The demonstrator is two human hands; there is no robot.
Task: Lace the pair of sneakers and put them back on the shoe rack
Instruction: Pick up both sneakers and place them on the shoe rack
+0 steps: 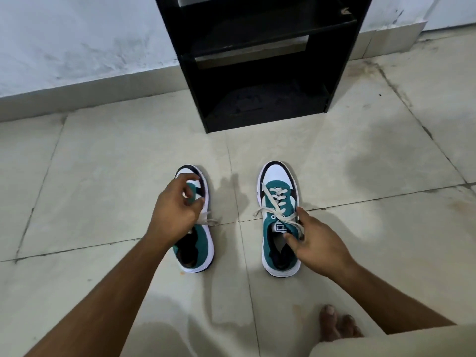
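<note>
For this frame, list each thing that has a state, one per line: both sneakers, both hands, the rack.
Left sneaker: upright on the floor, lace ends loose at its side, lacing hidden by the hand.
Right sneaker: upright on the floor, laced, lace ends untied.
Left hand: fingers curled over the left sneaker.
Right hand: gripping the right sneaker at its collar.
Shoe rack: open-fronted, bottom shelf holds no sneakers.

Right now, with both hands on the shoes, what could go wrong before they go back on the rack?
1. The right shoe's lace ends lie loose and could snag on lifting.
2. The left hand hides the left shoe's lacing, so it may be unfinished.
3. The rack's bottom shelf looks low and could catch a shoe.
</note>
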